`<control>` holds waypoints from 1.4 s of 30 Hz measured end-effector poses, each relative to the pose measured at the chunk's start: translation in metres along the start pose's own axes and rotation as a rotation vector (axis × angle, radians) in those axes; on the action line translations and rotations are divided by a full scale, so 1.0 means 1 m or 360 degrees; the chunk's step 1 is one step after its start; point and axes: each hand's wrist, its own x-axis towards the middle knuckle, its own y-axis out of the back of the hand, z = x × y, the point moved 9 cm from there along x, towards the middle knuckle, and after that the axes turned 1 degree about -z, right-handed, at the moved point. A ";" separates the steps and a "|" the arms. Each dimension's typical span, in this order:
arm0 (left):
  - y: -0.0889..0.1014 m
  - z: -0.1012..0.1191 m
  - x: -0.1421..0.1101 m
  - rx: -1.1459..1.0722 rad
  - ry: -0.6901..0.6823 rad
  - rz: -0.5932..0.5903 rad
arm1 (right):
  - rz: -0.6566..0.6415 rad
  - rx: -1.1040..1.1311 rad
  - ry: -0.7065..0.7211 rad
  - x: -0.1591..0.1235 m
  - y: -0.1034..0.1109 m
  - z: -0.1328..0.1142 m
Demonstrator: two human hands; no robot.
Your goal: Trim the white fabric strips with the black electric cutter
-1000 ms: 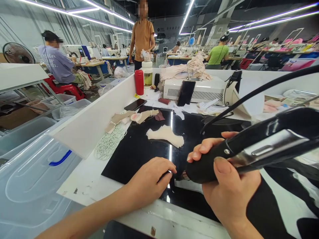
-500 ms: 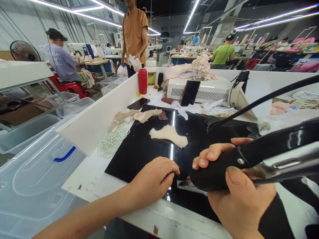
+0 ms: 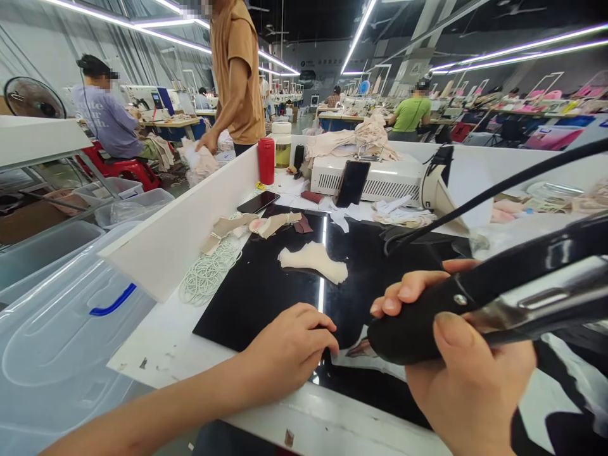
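My right hand (image 3: 468, 373) is wrapped round the handle of a black corded hand tool (image 3: 484, 297), whose blunt nose points left just above the glossy black work mat (image 3: 266, 285). My left hand (image 3: 287, 351) rests on the mat's near edge with its fingers curled and pinched together, right beside the tool's nose; what it pinches is too small to make out. A thin pale piece (image 3: 365, 351) lies under the tool's nose. A cream fabric piece (image 3: 313, 259) lies farther up the mat.
A coil of white elastic (image 3: 209, 272), tan fabric bits (image 3: 266, 223), a phone (image 3: 258, 201), a red bottle (image 3: 266, 159) and a white machine (image 3: 380, 177) stand beyond. A clear lidded bin (image 3: 61, 335) sits left. A person in an orange shirt (image 3: 235, 69) stands by the partition.
The person in the orange shirt has walked closer along the partition. My right hand with the tool has shifted slightly right and lower; my left hand has stayed at the mat's edge.
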 end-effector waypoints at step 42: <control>-0.032 -0.012 0.055 -0.0357 -0.0147 -0.0710 | 0.0210 -0.0072 0.0065 0.013 0.032 0.006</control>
